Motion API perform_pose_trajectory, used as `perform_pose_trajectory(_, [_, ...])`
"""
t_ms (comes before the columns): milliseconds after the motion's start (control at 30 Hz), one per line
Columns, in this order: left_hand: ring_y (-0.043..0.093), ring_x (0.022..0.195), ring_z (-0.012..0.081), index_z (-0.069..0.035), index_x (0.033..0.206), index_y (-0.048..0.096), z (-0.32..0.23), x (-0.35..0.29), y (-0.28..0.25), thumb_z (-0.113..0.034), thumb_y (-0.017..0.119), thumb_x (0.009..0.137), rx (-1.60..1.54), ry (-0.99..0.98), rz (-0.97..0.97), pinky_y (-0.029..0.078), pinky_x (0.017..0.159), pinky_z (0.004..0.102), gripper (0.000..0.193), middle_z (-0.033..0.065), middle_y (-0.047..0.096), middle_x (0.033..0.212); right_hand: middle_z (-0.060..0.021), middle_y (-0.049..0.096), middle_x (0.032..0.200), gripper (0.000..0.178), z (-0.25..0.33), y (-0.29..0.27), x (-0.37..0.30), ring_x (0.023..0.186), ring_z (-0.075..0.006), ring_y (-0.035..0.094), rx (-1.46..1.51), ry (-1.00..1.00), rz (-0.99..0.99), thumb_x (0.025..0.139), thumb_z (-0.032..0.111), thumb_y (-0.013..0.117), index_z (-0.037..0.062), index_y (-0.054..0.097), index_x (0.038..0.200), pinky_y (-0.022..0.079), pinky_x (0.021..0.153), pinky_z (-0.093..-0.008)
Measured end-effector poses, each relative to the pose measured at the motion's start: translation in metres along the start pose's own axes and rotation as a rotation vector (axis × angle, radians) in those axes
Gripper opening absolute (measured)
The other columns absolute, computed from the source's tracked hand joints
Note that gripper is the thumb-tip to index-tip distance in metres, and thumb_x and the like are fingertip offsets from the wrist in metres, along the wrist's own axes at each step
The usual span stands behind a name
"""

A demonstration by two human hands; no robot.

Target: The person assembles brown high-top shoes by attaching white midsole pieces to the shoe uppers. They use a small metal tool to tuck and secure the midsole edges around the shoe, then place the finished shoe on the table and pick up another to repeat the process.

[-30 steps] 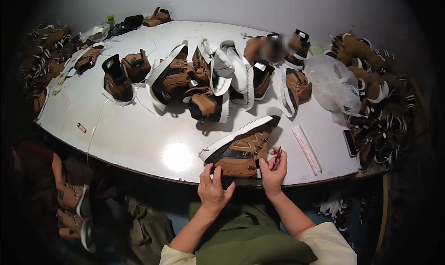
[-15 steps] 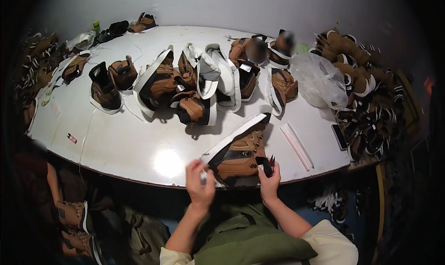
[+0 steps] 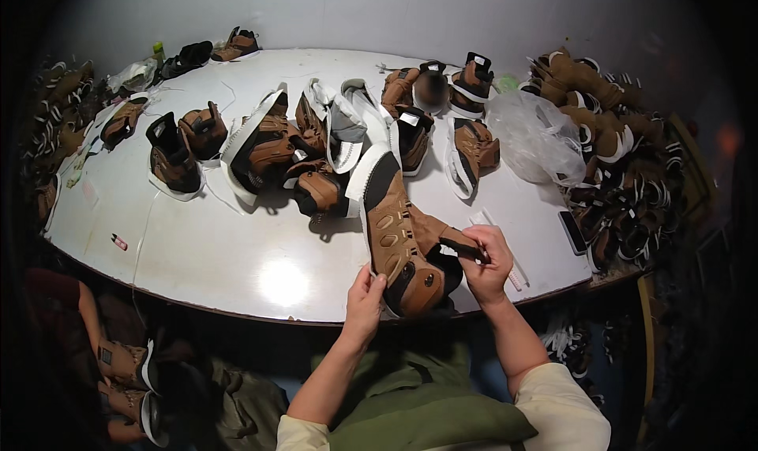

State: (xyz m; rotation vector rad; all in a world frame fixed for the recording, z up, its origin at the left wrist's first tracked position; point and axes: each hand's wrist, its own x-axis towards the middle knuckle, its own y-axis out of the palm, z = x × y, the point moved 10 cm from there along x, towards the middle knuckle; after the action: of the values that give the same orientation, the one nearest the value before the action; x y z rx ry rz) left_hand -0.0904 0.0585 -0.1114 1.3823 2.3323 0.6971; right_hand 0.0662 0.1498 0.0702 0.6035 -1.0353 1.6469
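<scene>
A brown and black high-top shoe upper with a white stitched lower border is tilted up over the table's near edge, its toe pointing away from me. My left hand pinches its white border near the heel. My right hand grips the shoe upper's black-edged collar, with a pale patch showing near the fingers. Just beyond its toe lie more brown shoe uppers with white borders. A pink-and-white strip lies partly behind my right hand.
On the white table stand several other shoe uppers, a clear plastic bag, a phone and a small pink marker. Shoe piles crowd the right side. At lower left another person's arm shows beside two brown shoes.
The shoe upper has turned from lying slanted to toe-away and lifted. My left hand has taken hold of its border. My right hand has moved up and right with the collar.
</scene>
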Motion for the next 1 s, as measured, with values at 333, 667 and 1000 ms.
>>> perform_pose_trajectory(333, [0.058, 0.108, 0.0212, 0.006, 0.127, 0.045, 0.006, -0.011, 0.004, -0.009, 0.034, 0.1, -0.348, -0.008, -0.038, 0.045, 0.097, 0.0332, 0.033, 0.0153, 0.059, 0.119, -0.0021, 0.052, 0.094, 0.027, -0.05, 0.006, -0.009, 0.067, -0.006, 0.047, 0.091, 0.265, 0.012, 0.069, -0.01, 0.064, -0.0003, 0.064, 0.095, 0.04, 0.059, -0.0185])
perform_pose_trajectory(667, [0.049, 0.122, 0.0252, 0.004, 0.134, 0.038, 0.019, -0.024, 0.024, -0.007, 0.034, 0.099, -0.651, -0.059, 0.041, 0.039, 0.106, 0.0387, 0.036, 0.0159, 0.049, 0.133, -0.0005, 0.049, 0.094, 0.027, -0.054, -0.015, -0.035, 0.068, -0.0031, 0.042, 0.147, 0.444, -0.121, 0.079, 0.0, 0.068, 0.0004, 0.059, 0.104, 0.036, 0.059, -0.0164])
perform_pose_trajectory(1000, [0.054, 0.113, 0.0209, 0.003, 0.131, 0.041, 0.024, -0.036, 0.013, -0.008, 0.04, 0.095, -0.519, -0.106, 0.018, 0.043, 0.097, 0.0334, 0.038, 0.0134, 0.054, 0.125, -0.0024, 0.065, 0.092, 0.027, -0.041, 0.021, -0.09, 0.08, -0.0051, 0.057, 0.496, 0.828, 0.24, 0.084, 0.006, 0.07, -0.0049, 0.06, 0.106, 0.048, 0.073, -0.0204])
